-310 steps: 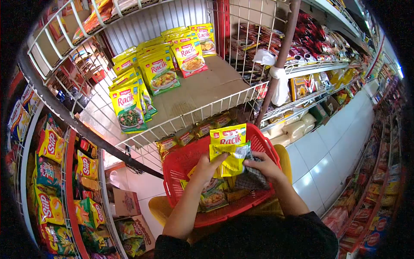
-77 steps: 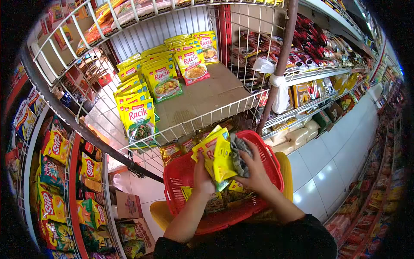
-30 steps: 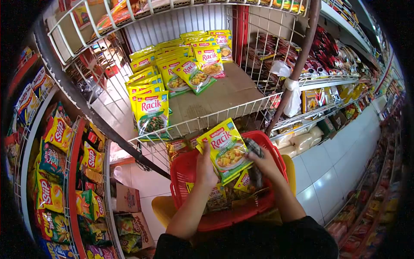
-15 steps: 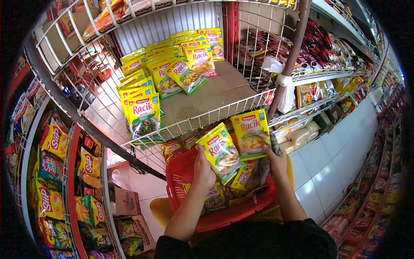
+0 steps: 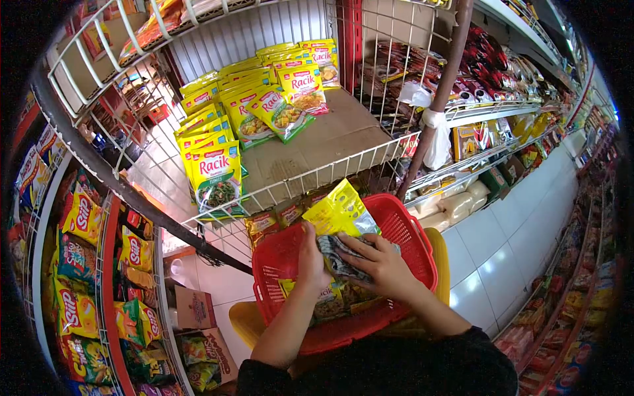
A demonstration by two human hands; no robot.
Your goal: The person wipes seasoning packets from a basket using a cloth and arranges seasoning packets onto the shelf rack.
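Note:
My left hand grips the left edge of a yellow seasoning packet, its back side facing up, above the red basket. My right hand presses a grey patterned cloth against the lower part of that packet, fingers bent over the cloth. Below the hands, more yellow packets lie in the basket. On the cardboard-lined wire shelf, rows of yellow Racik packets stand, with one packet leaning tilted at the front of the middle row.
A dark metal post rises at the shelf's right corner, with a white plastic bag tied to it. Snack bags hang in racks at the left. Cardboard boxes sit on the floor. Shelves of goods line the right side.
The two packets held apart half a second ago are no longer seen apart; one yellow packet now shows its back. My right hand has moved left, bringing the cloth onto it.

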